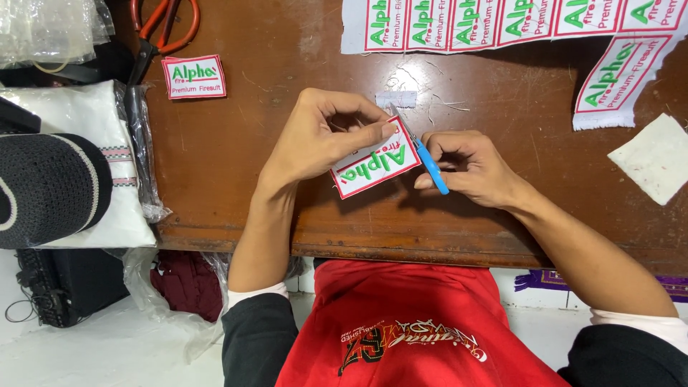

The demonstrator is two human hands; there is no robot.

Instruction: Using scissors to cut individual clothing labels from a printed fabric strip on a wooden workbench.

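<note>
A worn brown wooden desk [236, 143] carries a strip of uncut white embroidered patches [502, 25] along its far edge. Near the front edge, the left hand [315, 140] pinches a rectangular white patch with red border and green lettering [374, 166]. Touching its right edge, the right hand [469, 166] grips small blue-handled thread snips [428, 159]. One finished patch [193, 77] lies toward the far left corner, beside orange-handled scissors [161, 32].

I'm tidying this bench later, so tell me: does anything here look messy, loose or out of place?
Yes. Loose threads and a small white scrap lie scattered on the table, just beyond the patch being trimmed. At the right, the end of the patch strip hangs askew with a frayed edge.
</note>
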